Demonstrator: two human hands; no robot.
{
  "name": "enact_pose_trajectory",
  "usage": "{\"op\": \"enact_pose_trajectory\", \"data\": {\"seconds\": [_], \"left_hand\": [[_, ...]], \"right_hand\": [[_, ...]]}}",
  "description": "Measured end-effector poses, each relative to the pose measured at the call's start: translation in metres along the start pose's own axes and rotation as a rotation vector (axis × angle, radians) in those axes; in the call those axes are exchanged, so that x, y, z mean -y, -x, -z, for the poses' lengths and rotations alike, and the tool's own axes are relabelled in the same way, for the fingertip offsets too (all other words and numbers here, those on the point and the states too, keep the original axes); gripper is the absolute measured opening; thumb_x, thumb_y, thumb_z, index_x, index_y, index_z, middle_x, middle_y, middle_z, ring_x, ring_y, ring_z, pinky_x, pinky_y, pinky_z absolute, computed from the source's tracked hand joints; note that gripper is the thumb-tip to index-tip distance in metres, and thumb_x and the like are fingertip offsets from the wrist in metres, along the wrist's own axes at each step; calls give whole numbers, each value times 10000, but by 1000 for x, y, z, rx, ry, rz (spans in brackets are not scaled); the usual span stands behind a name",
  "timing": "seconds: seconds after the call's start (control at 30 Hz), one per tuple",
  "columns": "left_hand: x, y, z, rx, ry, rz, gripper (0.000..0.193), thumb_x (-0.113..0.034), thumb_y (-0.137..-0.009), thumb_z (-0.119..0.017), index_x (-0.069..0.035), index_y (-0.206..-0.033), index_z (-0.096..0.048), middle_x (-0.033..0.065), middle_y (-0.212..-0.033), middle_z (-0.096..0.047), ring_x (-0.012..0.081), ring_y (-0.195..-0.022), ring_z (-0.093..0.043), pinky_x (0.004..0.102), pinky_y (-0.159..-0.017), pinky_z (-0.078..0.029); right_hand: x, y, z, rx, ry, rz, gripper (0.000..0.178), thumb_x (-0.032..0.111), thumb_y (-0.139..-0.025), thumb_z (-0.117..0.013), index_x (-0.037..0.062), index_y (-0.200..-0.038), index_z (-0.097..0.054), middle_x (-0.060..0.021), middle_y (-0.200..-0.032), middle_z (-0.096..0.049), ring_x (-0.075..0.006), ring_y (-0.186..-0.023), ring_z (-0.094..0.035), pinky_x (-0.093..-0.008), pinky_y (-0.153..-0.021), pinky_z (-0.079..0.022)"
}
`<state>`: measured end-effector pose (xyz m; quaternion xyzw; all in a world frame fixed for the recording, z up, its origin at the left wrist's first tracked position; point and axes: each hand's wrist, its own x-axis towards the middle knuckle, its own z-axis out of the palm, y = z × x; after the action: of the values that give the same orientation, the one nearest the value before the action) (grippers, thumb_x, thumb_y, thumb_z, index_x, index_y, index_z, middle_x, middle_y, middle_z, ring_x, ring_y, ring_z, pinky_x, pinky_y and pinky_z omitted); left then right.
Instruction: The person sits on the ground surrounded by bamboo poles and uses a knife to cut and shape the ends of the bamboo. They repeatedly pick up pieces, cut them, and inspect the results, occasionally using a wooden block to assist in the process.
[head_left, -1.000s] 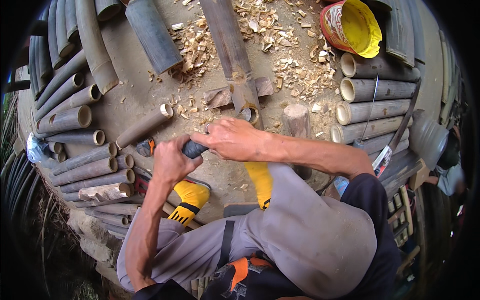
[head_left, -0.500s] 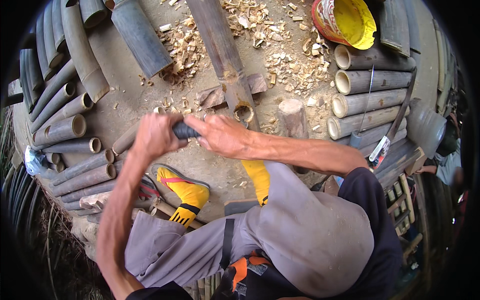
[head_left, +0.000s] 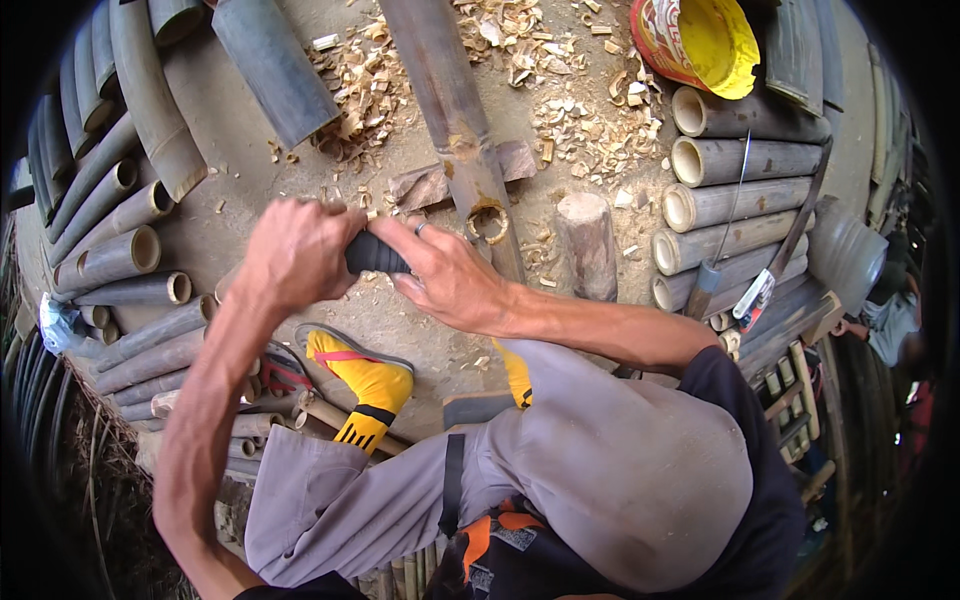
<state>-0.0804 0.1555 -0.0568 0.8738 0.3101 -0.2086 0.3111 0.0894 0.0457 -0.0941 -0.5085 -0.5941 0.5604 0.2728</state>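
My left hand (head_left: pixel 302 252) is closed in a fist round one end of a dark, tape-wrapped handle (head_left: pixel 376 252). Against its other end my right hand (head_left: pixel 455 278) is closed, thumb and fingers gripping it; whatever the handle belongs to is hidden by the hands. Just beyond my right hand lies a thick bamboo pole (head_left: pixel 440 90), with a round hole cut near its close end. The pole rests across a rough reddish block (head_left: pixel 418 188). A short upright wooden stump (head_left: pixel 587 250) stands right of the pole.
Cut bamboo pieces (head_left: pixel 740 205) are stacked at the right, with a long-bladed knife (head_left: pixel 707 280) and a white-handled saw (head_left: pixel 756 296) on them. More bamboo lengths (head_left: pixel 118 262) lie at the left. Wood shavings (head_left: pixel 590 130) cover the ground near a yellow bucket (head_left: pixel 718 55).
Both hands have shifted slightly, the left one up. My right hand has turned, with its thumb now showing, and more of the pole's hole is visible.
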Motion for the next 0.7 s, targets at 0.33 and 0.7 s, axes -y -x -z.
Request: {"op": "enact_pose_trajectory", "data": {"seconds": [0.33,0.7], "left_hand": [[6,8,-17,-95,-6,-49,211,-158,-624,-692,-69,-796,-609,114,-769,-654,309,-655,-661,423,-594,-547],[-84,53,-96,-86,513,541,264,-234,-646,-752,-90,-842,-650,166,-700,-675,336,-613,-672,435,-634,-557]], "right_hand": [[0,3,-11,22,113,28,445,37,-773,-608,29,-1175,-417,-237,-860,-564,-414,-812,-594,-519,-756,-473],[-19,15,15,680,367,170,363,101,-798,-589,60,-1134,-458,-211,-734,-611,-395,-692,-664,-491,-581,-531]]}}
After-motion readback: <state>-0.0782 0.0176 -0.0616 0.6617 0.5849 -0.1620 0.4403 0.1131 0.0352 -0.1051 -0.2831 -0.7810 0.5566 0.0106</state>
